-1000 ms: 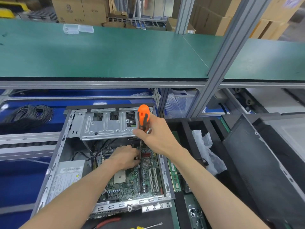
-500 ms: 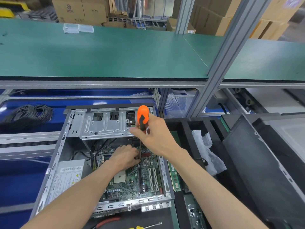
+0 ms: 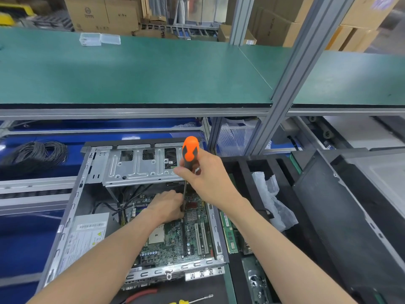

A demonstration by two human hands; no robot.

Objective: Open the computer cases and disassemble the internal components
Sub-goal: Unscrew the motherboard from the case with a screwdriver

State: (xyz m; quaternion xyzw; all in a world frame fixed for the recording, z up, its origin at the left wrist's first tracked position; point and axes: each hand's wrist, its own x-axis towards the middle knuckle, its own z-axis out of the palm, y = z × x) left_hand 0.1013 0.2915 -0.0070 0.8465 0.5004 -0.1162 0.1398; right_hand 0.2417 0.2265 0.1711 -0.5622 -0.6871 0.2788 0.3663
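An open grey computer case (image 3: 65,227) lies flat before me, its green motherboard (image 3: 175,235) exposed. A silver drive cage (image 3: 135,167) spans the case's far end, and a labelled power supply (image 3: 87,235) sits at the left. My right hand (image 3: 208,178) grips an orange-and-black screwdriver (image 3: 190,151) upright, its shaft pointing down onto the board. My left hand (image 3: 168,207) sits on the motherboard with fingers curled round the lower shaft, steadying the tip. The tip itself is hidden behind my fingers.
Black foam tray (image 3: 243,176) to the right holds memory sticks (image 3: 228,233) and a plastic bag (image 3: 271,198). A black case panel (image 3: 341,216) leans further right. Red-handled pliers (image 3: 140,295) and a second screwdriver (image 3: 197,299) lie near me. Coiled black cable (image 3: 35,154) rests at left; a green shelf (image 3: 131,73) overhangs.
The right hand and the screwdriver handle have shifted slightly to the left and turned a little; the left hand stays on the shaft at the board.
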